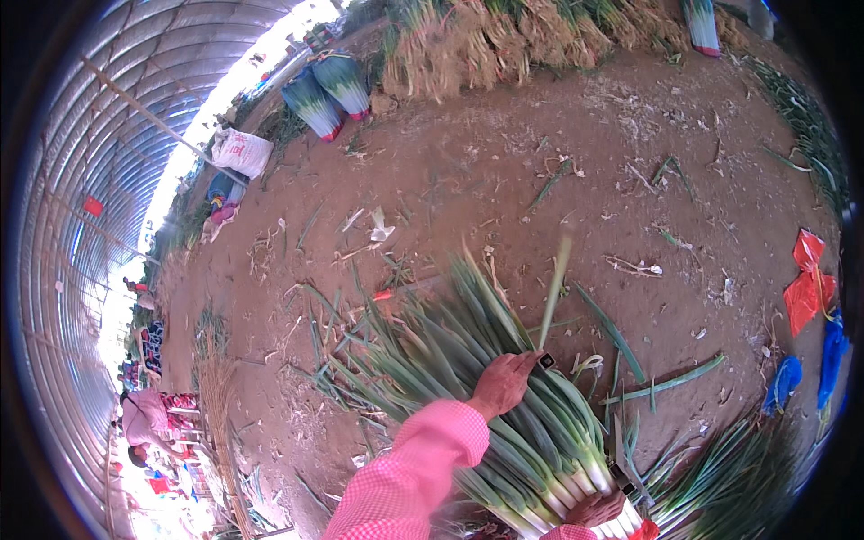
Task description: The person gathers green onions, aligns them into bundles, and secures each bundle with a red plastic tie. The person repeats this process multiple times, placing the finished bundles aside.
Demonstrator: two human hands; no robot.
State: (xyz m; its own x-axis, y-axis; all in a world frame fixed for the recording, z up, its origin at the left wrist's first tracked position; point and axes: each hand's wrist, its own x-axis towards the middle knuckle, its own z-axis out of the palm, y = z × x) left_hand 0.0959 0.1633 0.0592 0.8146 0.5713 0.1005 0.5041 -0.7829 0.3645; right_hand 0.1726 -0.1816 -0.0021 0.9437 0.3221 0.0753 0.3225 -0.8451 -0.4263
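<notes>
A big bundle of leeks or large green onions (432, 364) lies before me, its green leaves toward the upper left and its white stalks (550, 503) toward the lower right. My left hand (503, 385), in a pink checked sleeve, is on the leaves; a pale, blurred leaf (557, 290) stands up from its fingertips. Lower down, my right hand (594, 509) lies across the white stalks, its fingers partly hidden. Close beside it is a narrow metal blade-like thing (619, 439); whether the hand grips it is unclear. Small black square pieces sit at both hands.
Loose leaves (665, 390) litter the dirt floor (472, 169). More onions (729, 472) lie at lower right, near red (808, 283) and blue plastic (783, 385). Tied bundles (312, 104), a white sack (241, 152) and a root-end pile (472, 54) stand farther off. People (145, 415) are at left.
</notes>
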